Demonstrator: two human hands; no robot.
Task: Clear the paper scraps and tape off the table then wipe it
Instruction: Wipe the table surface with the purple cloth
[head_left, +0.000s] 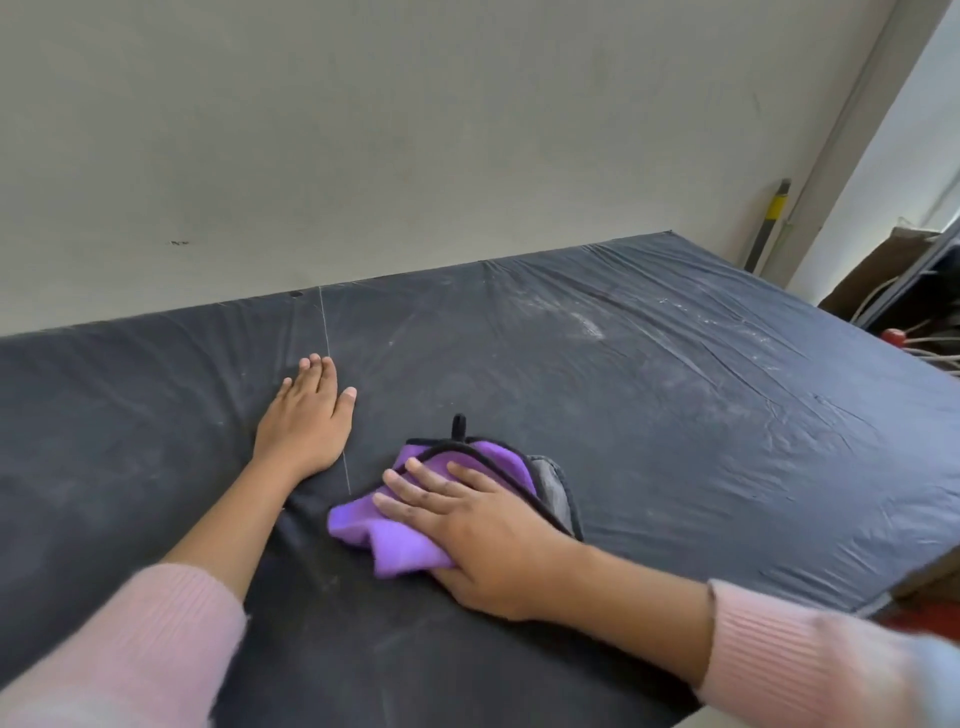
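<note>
A table (675, 395) covered in a dark, wrinkled plastic sheet fills most of the view. My right hand (467, 525) presses flat on a crumpled purple cloth (384, 530) with black trim and a grey underside, near the table's front middle. My left hand (306, 415) lies palm down on the sheet, fingers together, a little left of and beyond the cloth. No paper scraps or tape show on the sheet. Pale dusty streaks (587, 322) mark the far right part of the surface.
A plain grey wall (415, 130) runs along the table's far edge. Past the right edge stand a cardboard box (893, 260), white cables with a red piece (898, 335) and a pole with a yellow band (771, 218).
</note>
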